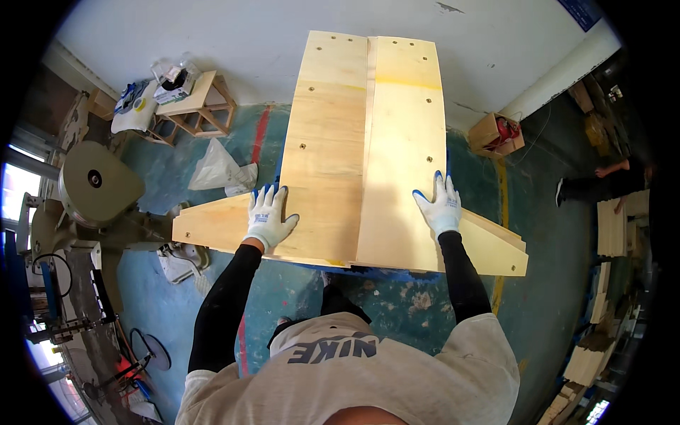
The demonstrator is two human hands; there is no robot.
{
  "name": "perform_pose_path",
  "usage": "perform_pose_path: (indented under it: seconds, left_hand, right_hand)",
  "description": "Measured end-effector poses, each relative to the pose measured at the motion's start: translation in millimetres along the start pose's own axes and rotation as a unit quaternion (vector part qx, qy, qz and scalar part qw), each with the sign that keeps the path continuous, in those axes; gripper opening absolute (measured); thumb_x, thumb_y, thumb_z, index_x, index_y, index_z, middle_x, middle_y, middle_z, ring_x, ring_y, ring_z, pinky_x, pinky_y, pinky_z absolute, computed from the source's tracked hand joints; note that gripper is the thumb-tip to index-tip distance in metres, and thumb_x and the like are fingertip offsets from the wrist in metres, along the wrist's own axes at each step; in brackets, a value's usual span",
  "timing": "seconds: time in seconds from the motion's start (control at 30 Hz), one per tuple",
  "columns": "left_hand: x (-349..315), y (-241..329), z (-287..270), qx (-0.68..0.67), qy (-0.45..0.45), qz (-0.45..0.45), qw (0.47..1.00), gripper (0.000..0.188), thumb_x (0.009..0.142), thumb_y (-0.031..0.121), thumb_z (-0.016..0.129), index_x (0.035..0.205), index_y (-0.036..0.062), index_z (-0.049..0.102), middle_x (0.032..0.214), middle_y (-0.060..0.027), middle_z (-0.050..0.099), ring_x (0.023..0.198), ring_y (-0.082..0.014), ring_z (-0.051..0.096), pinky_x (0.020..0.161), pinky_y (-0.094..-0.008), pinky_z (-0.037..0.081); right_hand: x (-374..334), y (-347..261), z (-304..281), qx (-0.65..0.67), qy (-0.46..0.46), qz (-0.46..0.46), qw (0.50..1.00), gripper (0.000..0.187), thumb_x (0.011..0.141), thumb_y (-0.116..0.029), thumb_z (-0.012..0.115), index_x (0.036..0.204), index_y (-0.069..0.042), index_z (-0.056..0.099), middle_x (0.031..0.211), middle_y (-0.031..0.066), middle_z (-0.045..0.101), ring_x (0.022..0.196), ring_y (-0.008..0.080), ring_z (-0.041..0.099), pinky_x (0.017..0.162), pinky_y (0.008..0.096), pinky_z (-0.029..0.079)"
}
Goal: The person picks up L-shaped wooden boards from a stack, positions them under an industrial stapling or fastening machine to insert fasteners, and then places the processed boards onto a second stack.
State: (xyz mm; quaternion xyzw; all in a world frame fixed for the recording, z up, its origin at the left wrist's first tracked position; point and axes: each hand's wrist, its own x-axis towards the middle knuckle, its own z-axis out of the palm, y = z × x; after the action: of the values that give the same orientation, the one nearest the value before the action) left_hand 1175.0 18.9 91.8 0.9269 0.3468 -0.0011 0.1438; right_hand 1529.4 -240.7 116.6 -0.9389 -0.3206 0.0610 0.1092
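Two long, pale plywood panels lie side by side in front of me, the left panel point(329, 156) and the right panel point(400, 127), with a narrow seam between them. Metal fittings dot their outer edges. Tapered wooden pieces stick out at the near end, one to the left point(212, 221) and one to the right point(490, 249). My left hand point(269, 219), in a white glove with blue fingertips, rests on the left panel's outer edge, fingers spread. Gloved the same way, my right hand point(442, 207) lies flat at the right panel's outer edge. Neither hand grasps anything.
Blue material point(397, 275) shows under the panels' near edge. A large machine point(99, 184) stands at left. Wooden stools point(202, 103) and a white bag point(221, 168) are at back left. A wooden box point(496, 134), another person point(602, 185) and stacked boards point(610, 227) are at right.
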Motion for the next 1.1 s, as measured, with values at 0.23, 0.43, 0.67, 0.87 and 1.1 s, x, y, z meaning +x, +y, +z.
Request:
perform_pose_path:
  seconds: [0.23,0.43,0.67,0.87,1.1]
  left_hand:
    - [-36,2,-9,-0.064,0.099,0.035,0.992,0.07,0.086,0.044,0.069,0.145,0.0125,0.05,0.156,-0.0228,0.039,0.148,-0.0421,0.029,0.123,-0.0523,0.018]
    - [-220,-30,28,-0.202,0.277,-0.004,0.939,0.044,0.081,0.023,0.075,0.121,0.0063,0.064,0.129,-0.0192,0.062,0.124,-0.0404,0.056,0.106,-0.0491,0.044]
    - [-573,-48,145,-0.308,-0.043,-0.495,0.811,0.046,0.09,0.037,0.061,0.126,0.0095,0.065,0.12,-0.0168,0.069,0.114,-0.0365,0.065,0.096,-0.0451,0.051]
    - [-797,-14,176,-0.404,0.042,-0.68,0.61,0.047,0.09,0.037,0.06,0.126,0.0075,0.066,0.123,-0.0189,0.068,0.116,-0.0362,0.064,0.097,-0.0448,0.05]
    - [-992,-37,189,-0.267,0.454,-0.806,0.269,0.057,0.09,0.042,0.063,0.131,0.0034,0.059,0.134,-0.0234,0.061,0.124,-0.0376,0.058,0.104,-0.0432,0.046]
  right_hand:
    - [23,-23,6,-0.028,0.025,-0.034,0.999,0.087,0.087,-0.059,0.065,0.154,-0.009,0.043,0.161,0.0226,0.034,0.145,0.0373,0.038,0.121,0.0443,0.027]
    - [-19,-38,29,0.082,0.289,-0.208,0.931,0.052,0.093,-0.03,0.073,0.135,-0.002,0.059,0.143,0.0285,0.049,0.133,0.0419,0.046,0.112,0.0496,0.039]
    - [-218,-202,161,0.366,0.012,-0.386,0.847,0.033,0.101,-0.01,0.063,0.129,0.007,0.059,0.132,0.0184,0.061,0.12,0.0279,0.06,0.103,0.0384,0.05]
    - [-452,-364,234,0.301,-0.443,-0.432,0.725,0.034,0.099,-0.013,0.063,0.126,0.007,0.062,0.122,0.0127,0.067,0.109,0.0209,0.062,0.099,0.0335,0.048]
    - [-655,-492,289,0.137,-0.599,-0.534,0.582,0.022,0.099,-0.013,0.065,0.114,0.002,0.068,0.099,0.002,0.067,0.085,0.01,0.059,0.077,0.0255,0.049]
